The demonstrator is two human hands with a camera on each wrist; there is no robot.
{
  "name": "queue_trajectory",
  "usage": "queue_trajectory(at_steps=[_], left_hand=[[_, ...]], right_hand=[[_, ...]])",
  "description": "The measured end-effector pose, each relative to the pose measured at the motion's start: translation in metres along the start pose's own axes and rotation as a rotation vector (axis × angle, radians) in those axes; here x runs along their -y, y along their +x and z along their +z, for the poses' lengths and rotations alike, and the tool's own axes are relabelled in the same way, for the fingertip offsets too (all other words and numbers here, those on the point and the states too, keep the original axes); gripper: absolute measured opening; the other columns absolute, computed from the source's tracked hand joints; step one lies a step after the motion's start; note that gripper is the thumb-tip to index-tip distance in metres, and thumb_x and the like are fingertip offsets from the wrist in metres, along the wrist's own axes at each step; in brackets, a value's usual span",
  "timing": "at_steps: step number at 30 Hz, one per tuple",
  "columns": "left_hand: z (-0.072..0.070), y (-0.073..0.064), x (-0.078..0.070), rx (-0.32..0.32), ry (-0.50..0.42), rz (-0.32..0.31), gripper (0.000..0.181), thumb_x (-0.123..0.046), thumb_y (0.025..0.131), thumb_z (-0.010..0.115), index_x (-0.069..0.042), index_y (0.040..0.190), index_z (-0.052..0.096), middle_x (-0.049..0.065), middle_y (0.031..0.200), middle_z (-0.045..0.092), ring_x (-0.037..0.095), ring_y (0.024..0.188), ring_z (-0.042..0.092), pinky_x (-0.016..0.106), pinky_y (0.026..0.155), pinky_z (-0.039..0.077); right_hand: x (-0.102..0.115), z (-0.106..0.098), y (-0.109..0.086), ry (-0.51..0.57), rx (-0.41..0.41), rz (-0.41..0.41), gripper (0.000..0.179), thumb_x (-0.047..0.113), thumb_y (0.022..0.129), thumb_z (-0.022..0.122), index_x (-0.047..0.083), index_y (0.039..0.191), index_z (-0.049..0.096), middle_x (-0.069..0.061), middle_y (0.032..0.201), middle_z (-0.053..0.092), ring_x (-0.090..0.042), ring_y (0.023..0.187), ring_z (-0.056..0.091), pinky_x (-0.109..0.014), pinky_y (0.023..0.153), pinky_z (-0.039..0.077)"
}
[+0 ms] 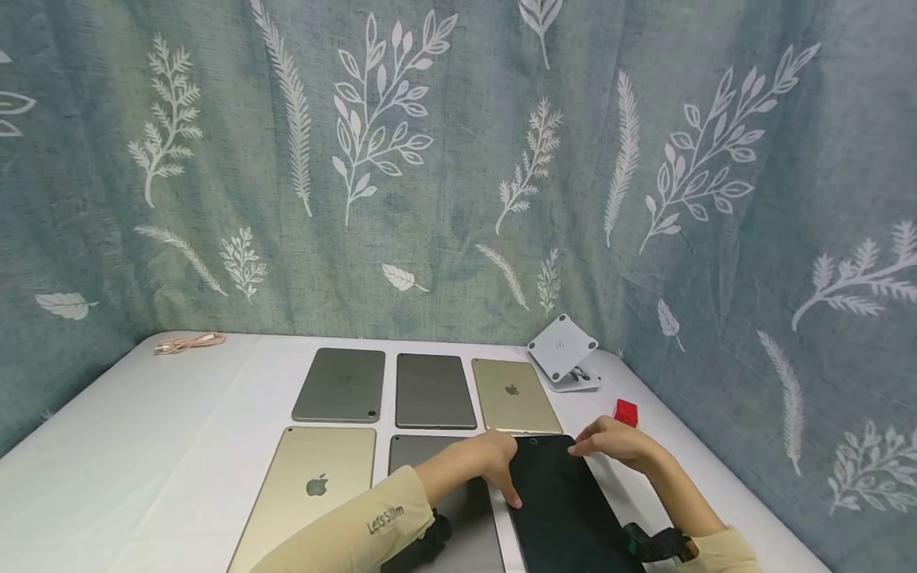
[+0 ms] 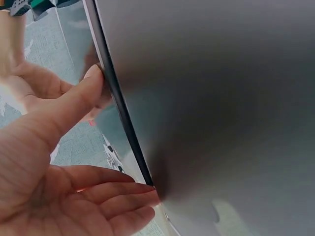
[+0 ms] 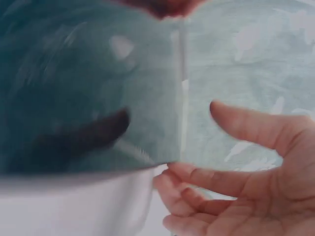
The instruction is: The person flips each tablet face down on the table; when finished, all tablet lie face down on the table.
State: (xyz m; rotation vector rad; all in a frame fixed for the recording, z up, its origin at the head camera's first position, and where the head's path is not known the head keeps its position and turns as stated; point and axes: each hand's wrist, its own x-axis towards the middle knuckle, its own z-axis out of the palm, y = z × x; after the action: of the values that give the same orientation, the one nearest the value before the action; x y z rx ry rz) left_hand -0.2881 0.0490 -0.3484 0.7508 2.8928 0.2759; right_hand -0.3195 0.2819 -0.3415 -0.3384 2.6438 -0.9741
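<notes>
A tablet (image 1: 566,509) with a glossy black screen lies face up at the front right of a group of tablets. My left hand (image 1: 487,458) spans its upper left corner. Its thumb touches the long left edge and the fingers lie at the top. At the upper right corner is my right hand (image 1: 616,442), its fingertips touching the tablet's edge. In the right wrist view, the right thumb stands apart from the fingers, off the glossy surface. Beneath my left forearm lies a grey tablet (image 1: 466,513), partly hidden by the arm and sleeve.
A gold tablet (image 1: 315,485) lies front left. Behind are a greenish-grey tablet (image 1: 342,386), a dark grey tablet (image 1: 435,391) and a smaller gold tablet (image 1: 514,398). A folding stand (image 1: 563,350), a red box (image 1: 626,412) and a coiled cable (image 1: 189,342) sit farther out.
</notes>
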Motion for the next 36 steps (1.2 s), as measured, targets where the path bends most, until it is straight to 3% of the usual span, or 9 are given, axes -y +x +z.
queue_trajectory(at_steps=[4, 7, 10, 14, 20, 24, 31, 33, 36], left_hand=[[0.001, 0.0, 0.001, 0.012, 0.005, 0.0, 0.058, -0.04, 0.065, 0.088, -0.004, 0.106, 0.066, 0.002, 0.1, 0.067, 0.01, 0.085, 0.058, 0.023, 0.078, 0.051], [0.001, 0.001, 0.003, 0.023, 0.006, 0.002, 0.06, -0.04, 0.066, 0.088, -0.005, 0.108, 0.066, 0.002, 0.104, 0.067, 0.01, 0.087, 0.057, 0.024, 0.079, 0.05], [0.001, 0.003, 0.003, 0.04, 0.006, 0.0, 0.062, -0.041, 0.066, 0.087, -0.006, 0.111, 0.065, 0.002, 0.108, 0.066, 0.01, 0.09, 0.056, 0.024, 0.081, 0.049], [0.002, 0.004, 0.005, 0.043, 0.006, 0.006, 0.064, -0.041, 0.066, 0.087, -0.006, 0.114, 0.064, 0.002, 0.113, 0.066, 0.011, 0.095, 0.058, 0.024, 0.082, 0.049], [0.002, 0.004, 0.003, 0.012, -0.004, 0.044, 0.056, -0.04, 0.066, 0.087, -0.005, 0.104, 0.066, 0.001, 0.101, 0.067, 0.01, 0.085, 0.055, 0.021, 0.077, 0.048], [0.004, 0.004, -0.004, -0.003, -0.018, 0.068, 0.05, -0.04, 0.068, 0.086, -0.005, 0.097, 0.066, 0.0, 0.095, 0.066, 0.009, 0.08, 0.053, 0.02, 0.075, 0.047], [0.007, 0.006, -0.011, -0.011, -0.065, 0.098, 0.043, -0.04, 0.071, 0.084, -0.007, 0.091, 0.065, 0.0, 0.087, 0.066, 0.009, 0.077, 0.054, 0.021, 0.065, 0.045], [0.003, 0.007, -0.009, 0.014, -0.104, 0.112, 0.047, -0.04, 0.075, 0.081, -0.004, 0.101, 0.066, 0.001, 0.097, 0.068, 0.01, 0.085, 0.059, 0.021, 0.071, 0.048], [-0.008, 0.007, -0.004, 0.049, -0.204, 0.154, 0.059, -0.041, 0.08, 0.076, 0.001, 0.12, 0.062, 0.006, 0.119, 0.067, 0.014, 0.107, 0.063, 0.022, 0.084, 0.05]], right_hand=[[0.003, -0.01, -0.008, 0.13, 0.072, -0.004, 0.052, 0.015, 0.09, 0.06, -0.022, 0.123, 0.045, -0.031, 0.126, 0.052, -0.045, 0.122, 0.046, -0.067, 0.106, 0.027], [0.008, -0.019, -0.012, 0.216, 0.147, -0.017, 0.061, 0.015, 0.092, 0.058, -0.024, 0.131, 0.032, -0.037, 0.135, 0.039, -0.048, 0.129, 0.04, -0.064, 0.108, 0.025], [0.013, -0.028, -0.013, 0.28, 0.225, -0.045, 0.064, 0.013, 0.093, 0.056, -0.025, 0.134, 0.025, -0.035, 0.136, 0.039, -0.04, 0.125, 0.046, -0.053, 0.109, 0.035], [0.022, -0.037, -0.015, 0.36, 0.284, -0.091, 0.065, 0.01, 0.094, 0.053, -0.026, 0.136, 0.019, -0.03, 0.134, 0.044, -0.019, 0.115, 0.055, -0.033, 0.099, 0.047], [0.032, -0.047, -0.019, 0.396, 0.293, -0.145, 0.069, 0.005, 0.095, 0.052, -0.026, 0.139, 0.01, -0.041, 0.144, 0.026, -0.012, 0.117, 0.056, -0.025, 0.096, 0.049], [0.037, -0.052, -0.025, 0.372, 0.304, -0.174, 0.069, 0.006, 0.096, 0.051, -0.025, 0.14, 0.008, -0.041, 0.145, 0.027, -0.011, 0.117, 0.057, -0.024, 0.096, 0.048], [0.049, -0.054, -0.03, 0.269, 0.24, -0.234, 0.064, 0.01, 0.097, 0.052, -0.023, 0.141, 0.019, -0.041, 0.145, 0.029, -0.025, 0.127, 0.052, -0.027, 0.099, 0.047], [0.051, -0.051, -0.029, 0.27, 0.224, -0.248, 0.063, 0.012, 0.098, 0.052, -0.022, 0.141, 0.02, -0.041, 0.145, 0.028, -0.026, 0.128, 0.051, -0.027, 0.099, 0.047], [0.052, -0.044, -0.026, 0.304, 0.219, -0.272, 0.064, 0.014, 0.099, 0.051, -0.021, 0.142, 0.019, -0.04, 0.146, 0.027, -0.018, 0.125, 0.054, -0.026, 0.099, 0.047]])
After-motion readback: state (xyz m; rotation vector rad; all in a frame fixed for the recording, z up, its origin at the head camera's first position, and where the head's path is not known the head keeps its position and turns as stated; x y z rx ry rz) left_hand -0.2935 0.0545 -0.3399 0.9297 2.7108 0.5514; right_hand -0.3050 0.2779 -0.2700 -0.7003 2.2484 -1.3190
